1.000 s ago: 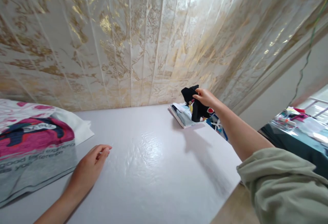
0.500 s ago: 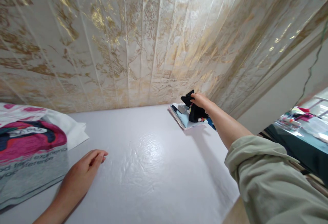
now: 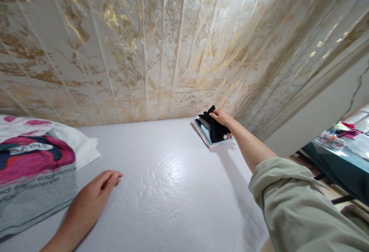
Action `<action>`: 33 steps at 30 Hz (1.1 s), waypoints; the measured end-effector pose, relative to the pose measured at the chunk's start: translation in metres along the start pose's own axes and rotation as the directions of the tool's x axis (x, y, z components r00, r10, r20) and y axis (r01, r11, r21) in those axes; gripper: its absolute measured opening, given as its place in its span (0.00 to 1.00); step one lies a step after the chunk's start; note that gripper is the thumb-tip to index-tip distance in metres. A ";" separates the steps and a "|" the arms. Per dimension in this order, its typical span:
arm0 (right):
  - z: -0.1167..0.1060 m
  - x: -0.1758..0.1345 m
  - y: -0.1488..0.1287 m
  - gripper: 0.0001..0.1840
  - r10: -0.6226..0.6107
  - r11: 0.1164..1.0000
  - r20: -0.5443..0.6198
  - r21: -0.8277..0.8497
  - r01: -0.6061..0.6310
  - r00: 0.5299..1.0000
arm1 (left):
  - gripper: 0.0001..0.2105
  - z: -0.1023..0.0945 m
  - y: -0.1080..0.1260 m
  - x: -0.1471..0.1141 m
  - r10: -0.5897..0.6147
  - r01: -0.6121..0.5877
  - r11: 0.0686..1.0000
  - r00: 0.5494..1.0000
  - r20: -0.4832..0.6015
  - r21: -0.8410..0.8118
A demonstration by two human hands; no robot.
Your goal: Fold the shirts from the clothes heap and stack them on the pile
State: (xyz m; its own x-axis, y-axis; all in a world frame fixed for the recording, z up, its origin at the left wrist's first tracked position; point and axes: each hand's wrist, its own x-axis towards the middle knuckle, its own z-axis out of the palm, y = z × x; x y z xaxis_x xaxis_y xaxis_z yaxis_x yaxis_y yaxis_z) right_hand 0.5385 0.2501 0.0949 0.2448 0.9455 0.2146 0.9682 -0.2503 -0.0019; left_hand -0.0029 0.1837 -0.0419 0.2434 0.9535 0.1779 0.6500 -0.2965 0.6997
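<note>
At the far right of the table, my right hand (image 3: 223,116) pinches the upper edge of a black folded garment (image 3: 218,130) with small coloured decorations at one corner. The black piece lies over a small stack of folded clothes (image 3: 205,132) in light blue, white and pink. Its upper edge is bunched under my fingers. My left hand (image 3: 96,191) rests on the table at the lower left, fingers curled together with nothing seen in them. Beside it lies a grey printed plastic bag (image 3: 37,198) with a pink and navy design.
A white table (image 3: 161,213) spans the middle, with glossy wrinkles in its cover. Behind it hangs a gold-patterned curtain (image 3: 123,52). White cloth with pink marks (image 3: 25,127) lies at the left. On the right, a dark green surface (image 3: 328,163) carries assorted items.
My right hand has lowered slightly, and the black garment now lies flatter over the stack. My left hand stays in place. The view has shifted a little.
</note>
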 end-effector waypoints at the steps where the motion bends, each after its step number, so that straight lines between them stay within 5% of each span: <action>1: 0.001 0.001 0.003 0.23 0.009 0.999 -0.009 0.031 -0.009 1.000 | 0.17 0.000 0.001 0.000 0.002 -0.002 1.000 1.000 -0.003 0.000; 7: 0.016 0.004 0.035 0.16 0.085 0.987 -0.048 0.144 -0.077 0.995 | 0.17 -0.001 0.004 0.000 0.006 -0.006 1.000 1.000 -0.017 -0.002; 16: 0.056 -0.009 0.062 0.27 0.239 0.955 -0.022 0.188 -0.231 0.971 | 0.17 -0.003 0.008 0.000 0.017 -0.017 1.000 1.000 -0.024 0.002; 22: 0.056 -0.010 0.064 0.28 0.298 0.946 -0.015 0.141 -0.293 0.954 | 0.16 -0.001 0.002 0.002 0.005 -0.005 1.000 1.000 -0.018 -0.002; 28: 0.041 -0.020 0.038 0.22 0.373 0.927 -0.051 0.050 -0.371 0.926 | 0.16 0.000 0.003 0.002 0.010 -0.010 1.000 1.000 -0.011 0.011; 33: 0.034 -0.027 -0.021 0.21 0.251 0.968 -0.125 0.023 -0.250 0.960 | 0.17 -0.001 0.002 0.000 0.006 -0.006 0.999 1.000 -0.001 0.033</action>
State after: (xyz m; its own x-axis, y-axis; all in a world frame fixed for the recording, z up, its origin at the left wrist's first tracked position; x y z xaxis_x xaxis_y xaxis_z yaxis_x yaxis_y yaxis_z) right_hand 0.5131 0.2370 0.0559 0.4714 0.8189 0.3273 0.8771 -0.4739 -0.0775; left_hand -0.0019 0.1835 -0.0398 0.2464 0.9518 0.1825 0.6721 -0.3035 0.6754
